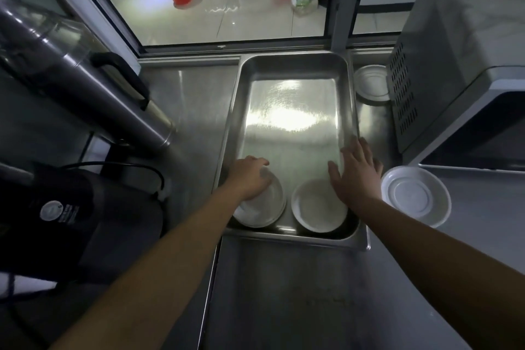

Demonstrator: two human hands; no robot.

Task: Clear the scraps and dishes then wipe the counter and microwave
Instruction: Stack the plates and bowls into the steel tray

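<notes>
Both hands are down in the steel tray [295, 65], which sits on the counter [284, 293] with the microwave [454, 94] to its right. The left hand [250, 176] rests on the rim of a stack of white bowls [261, 204] in the tray's near-left corner, fingers curled over the edge; whether it truly grips or only steadies them I cannot tell. The right hand [355, 170] is spread flat with straight fingers, holding nothing, hovering by the tray's right wall above a single white bowl [318, 207] in the near-right corner.

Two dishes remain outside the tray: an upturned white bowl [416, 196] just right of its near end, and a white dish [370, 82] beside its far-right corner, tucked against the microwave.

The likely trouble: the stacked bowls look tilted against the tray wall, so a careless release could let them slide or clatter. The tucked dish is easily overlooked.
</notes>
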